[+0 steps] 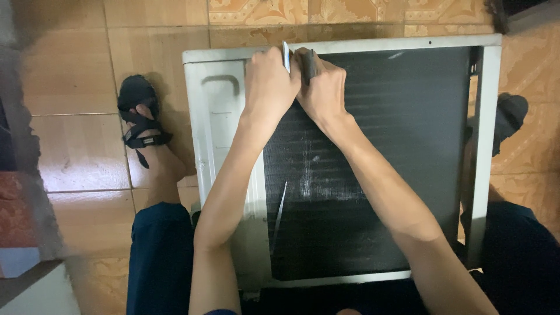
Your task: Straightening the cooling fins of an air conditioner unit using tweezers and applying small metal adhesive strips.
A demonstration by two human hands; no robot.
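A white air-conditioner outdoor unit [217, 125] lies between my legs, its dark finned coil [385, 169] facing up. Both hands meet at the unit's far top edge. My left hand [269, 84] presses there beside a thin pale metal strip [286, 56] that sticks up between the two hands. My right hand [321, 87] is closed around a dark tool handle [310, 63]. The tool's tip is hidden behind the fingers. Pale scratches mark the middle of the coil.
My feet in black sandals [139, 111] rest on orange floor tiles [76, 146] on either side of the unit. A white frame bar [485, 151] runs down the unit's right side. A red and white object [17, 227] lies at the left edge.
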